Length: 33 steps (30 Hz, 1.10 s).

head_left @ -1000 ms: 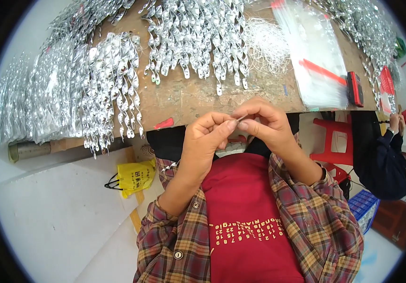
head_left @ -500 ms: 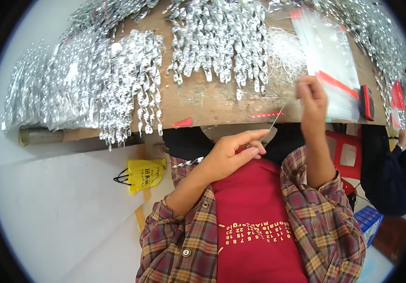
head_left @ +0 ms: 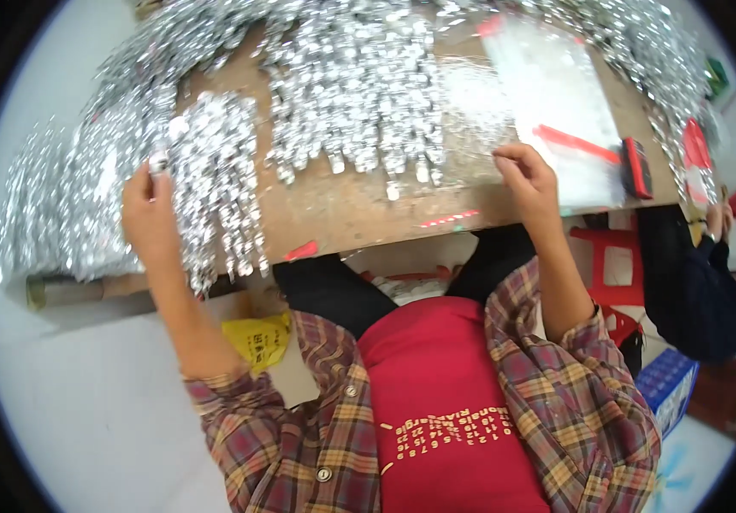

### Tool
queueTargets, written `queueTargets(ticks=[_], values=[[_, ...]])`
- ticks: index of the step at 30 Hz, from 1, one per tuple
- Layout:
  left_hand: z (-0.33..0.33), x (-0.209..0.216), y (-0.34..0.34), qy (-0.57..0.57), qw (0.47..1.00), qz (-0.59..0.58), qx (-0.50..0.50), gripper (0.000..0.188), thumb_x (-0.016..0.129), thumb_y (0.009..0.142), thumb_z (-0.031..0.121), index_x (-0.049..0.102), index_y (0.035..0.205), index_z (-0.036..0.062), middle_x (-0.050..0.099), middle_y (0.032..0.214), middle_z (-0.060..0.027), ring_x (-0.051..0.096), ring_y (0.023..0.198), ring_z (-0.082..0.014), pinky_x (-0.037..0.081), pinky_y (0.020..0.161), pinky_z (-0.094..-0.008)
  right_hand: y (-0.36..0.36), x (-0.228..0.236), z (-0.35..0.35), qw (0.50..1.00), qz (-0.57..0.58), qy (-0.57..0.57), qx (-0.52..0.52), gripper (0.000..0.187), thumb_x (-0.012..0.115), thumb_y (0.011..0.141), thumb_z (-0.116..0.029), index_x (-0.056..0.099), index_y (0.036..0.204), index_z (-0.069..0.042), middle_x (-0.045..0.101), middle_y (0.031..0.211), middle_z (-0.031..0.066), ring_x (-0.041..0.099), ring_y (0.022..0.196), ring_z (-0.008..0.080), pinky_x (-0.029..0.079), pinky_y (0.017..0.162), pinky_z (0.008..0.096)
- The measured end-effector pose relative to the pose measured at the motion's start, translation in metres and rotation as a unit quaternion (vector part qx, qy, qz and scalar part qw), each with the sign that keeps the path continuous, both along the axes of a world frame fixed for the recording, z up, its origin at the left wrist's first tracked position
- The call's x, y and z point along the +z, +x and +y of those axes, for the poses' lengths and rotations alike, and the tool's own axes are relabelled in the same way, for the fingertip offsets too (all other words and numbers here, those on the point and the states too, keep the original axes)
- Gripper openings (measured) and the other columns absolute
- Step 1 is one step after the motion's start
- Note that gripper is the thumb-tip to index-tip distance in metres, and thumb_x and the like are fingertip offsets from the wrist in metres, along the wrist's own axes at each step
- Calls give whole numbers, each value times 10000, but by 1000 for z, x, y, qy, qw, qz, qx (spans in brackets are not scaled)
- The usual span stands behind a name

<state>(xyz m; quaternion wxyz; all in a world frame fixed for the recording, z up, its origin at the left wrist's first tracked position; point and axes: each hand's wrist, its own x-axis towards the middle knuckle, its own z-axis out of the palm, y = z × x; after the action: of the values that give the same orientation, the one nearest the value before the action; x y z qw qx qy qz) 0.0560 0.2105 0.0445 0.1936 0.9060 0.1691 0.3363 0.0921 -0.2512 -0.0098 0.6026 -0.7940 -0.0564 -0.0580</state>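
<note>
My left hand (head_left: 150,214) reaches over the left part of the table, its thumb and forefinger closed around the end of a shiny silver twisted strip (head_left: 159,162). Beside it hangs a dense bunch of silver twisted strips (head_left: 218,171), some drooping past the table's front edge. My right hand (head_left: 529,184) is raised above the table's right half, fingers curled into a pinch. Whatever lies in that pinch, if anything, is too small to make out. Just beyond it is a heap of thin white string (head_left: 475,98).
A stack of clear plastic bags (head_left: 569,94) with red strips and a red-and-black box-like object (head_left: 637,168) lie at right on the wooden table (head_left: 325,214). More silver strips (head_left: 359,77) cover the back. A yellow bag (head_left: 257,339), red stool (head_left: 611,265) and another person (head_left: 701,291) are below and beside.
My left hand has swung from my lap up and left to the silver strips. My right hand has shifted slightly left and down. The taut thread between my hands no longer shows.
</note>
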Motion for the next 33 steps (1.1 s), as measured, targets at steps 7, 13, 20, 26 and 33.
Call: queueTargets(ticks=[7,13,20,26,33], values=[[-41,15,11,19,998,16,-64,420,625,823,196,553,1192,7,580,1141,-142,541,1053,-256,389,915,-337,19,-16,-24,969,-113,-209,-70,122,610,812,-74,637,927,-42,607,769,18,493,615,75,406,577,206],[-127,-3,-31,-44,977,13,-207,325,599,809,67,587,1131,24,600,1100,-135,560,1031,-267,406,908,-350,29,-10,-14,879,-245,-408,26,65,656,765,-143,637,820,-113,593,743,12,536,618,178,371,626,294],[-170,-31,-49,-122,939,42,-318,280,603,799,44,621,1079,40,608,1055,-134,590,962,-247,462,808,-313,44,-16,-7,767,-351,-532,76,47,628,747,-135,582,747,-142,519,673,-3,512,586,183,331,616,329],[-208,-41,-60,-307,874,103,-362,261,590,838,75,610,1088,4,625,1027,-96,596,909,-161,456,780,-257,26,-12,5,871,-226,-420,118,48,595,786,-123,583,824,-97,524,668,21,482,566,136,342,581,276],[-246,-53,-48,-730,561,253,-297,229,585,876,153,608,1059,16,596,789,6,491,598,-28,384,544,-159,-64,5,34,953,221,138,155,73,575,844,-87,590,869,-20,539,742,-46,455,653,8,367,572,178]])
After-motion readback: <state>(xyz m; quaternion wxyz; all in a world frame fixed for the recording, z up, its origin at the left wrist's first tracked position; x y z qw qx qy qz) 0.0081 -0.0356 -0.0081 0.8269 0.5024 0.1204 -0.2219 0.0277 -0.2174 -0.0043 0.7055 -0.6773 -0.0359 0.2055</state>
